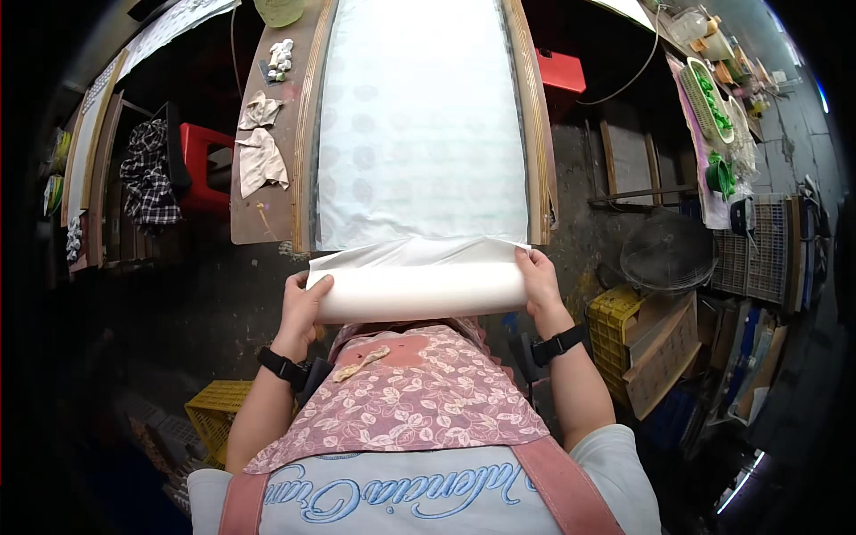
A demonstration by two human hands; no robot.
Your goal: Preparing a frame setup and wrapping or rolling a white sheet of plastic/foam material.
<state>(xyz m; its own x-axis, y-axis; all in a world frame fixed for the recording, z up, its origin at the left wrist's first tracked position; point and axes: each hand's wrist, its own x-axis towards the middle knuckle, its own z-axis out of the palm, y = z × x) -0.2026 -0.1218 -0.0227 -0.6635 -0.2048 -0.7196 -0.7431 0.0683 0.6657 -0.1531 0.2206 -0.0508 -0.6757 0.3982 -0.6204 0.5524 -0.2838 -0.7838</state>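
a long worktable point(252, 218) with wooden rails point(538, 160) stands on a dark, stained floor point(223, 299), near a yellow crate point(608, 325) and a round fan point(667, 254). just off its near end, the white sheet roll point(419, 292) lies crosswise between left hand point(301, 310) and right hand point(539, 283), each closed on one end.

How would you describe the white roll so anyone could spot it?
Find the long table at top centre, spread with a pale sheet. Beyond its near end, the left hand and right hand hold the white roll. Unlike the flat sheet, it is a rounded, crosswise cylinder.
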